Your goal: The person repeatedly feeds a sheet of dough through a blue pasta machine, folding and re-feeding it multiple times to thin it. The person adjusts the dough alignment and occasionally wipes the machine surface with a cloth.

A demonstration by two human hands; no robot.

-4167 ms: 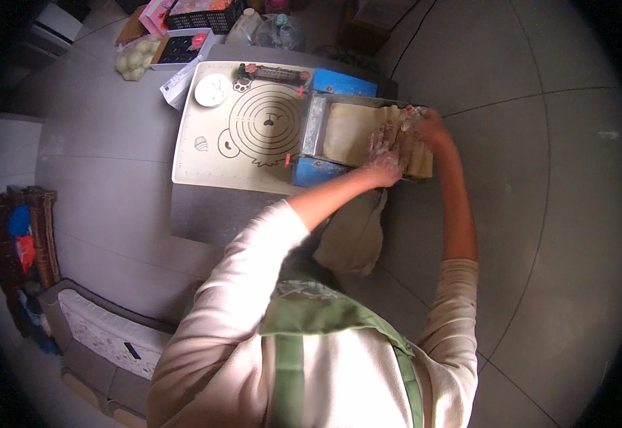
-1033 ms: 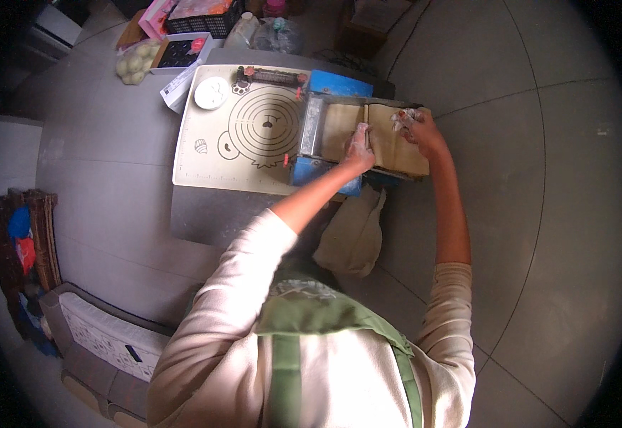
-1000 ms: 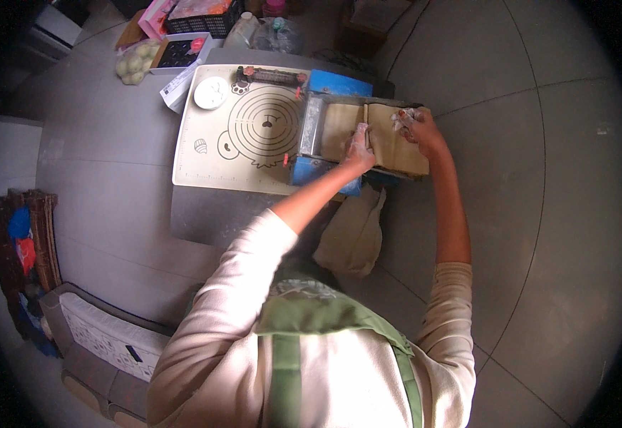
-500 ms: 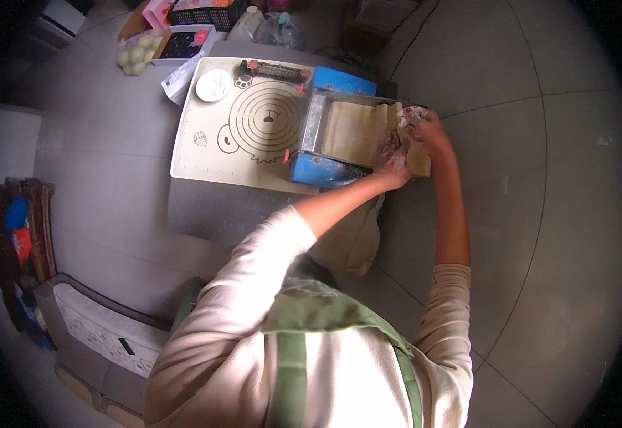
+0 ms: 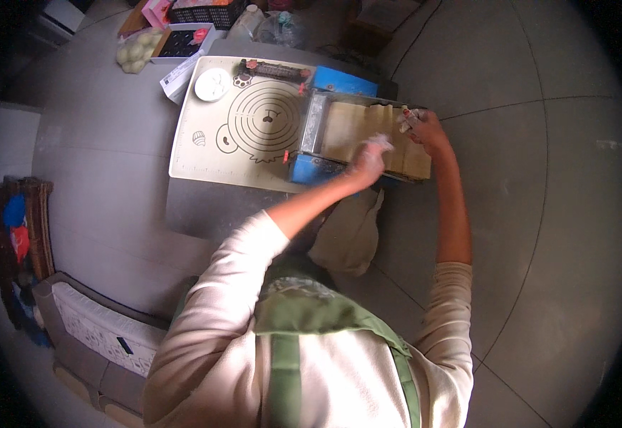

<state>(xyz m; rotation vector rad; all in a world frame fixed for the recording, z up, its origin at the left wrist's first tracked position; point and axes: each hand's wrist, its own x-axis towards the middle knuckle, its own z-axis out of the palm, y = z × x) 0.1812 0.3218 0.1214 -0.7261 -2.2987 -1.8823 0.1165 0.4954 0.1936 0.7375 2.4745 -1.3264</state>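
Observation:
A wide pale sheet of dough [image 5: 346, 128] lies in a blue-sided metal machine that looks like a dough roller [image 5: 317, 121]. Toward the right, the sheet rises in a soft fold and runs out to the machine's right end. My left hand [image 5: 368, 164] is over the near part of the sheet, smeared by motion, its fingers whitish as if floured; whether it holds anything is unclear. At the sheet's far right corner, my right hand [image 5: 426, 130] is closed round a small whitish bundle [image 5: 405, 121] with a red spot, mostly covered by the fingers.
A cream baking mat [image 5: 204, 143] with printed rings lies left of the machine, bearing a round white dish [image 5: 212, 85] and a dark roller-like part [image 5: 275, 70]. Beyond stand a bag of round pale items [image 5: 135, 53] and a black basket [image 5: 207, 13]. Cloth [image 5: 350, 235] hangs near the table's edge.
My left hand has moved left and lifted off the right part of the dough, which now lies more spread out there. My right hand stays near the far right corner, still holding the whitish bundle.

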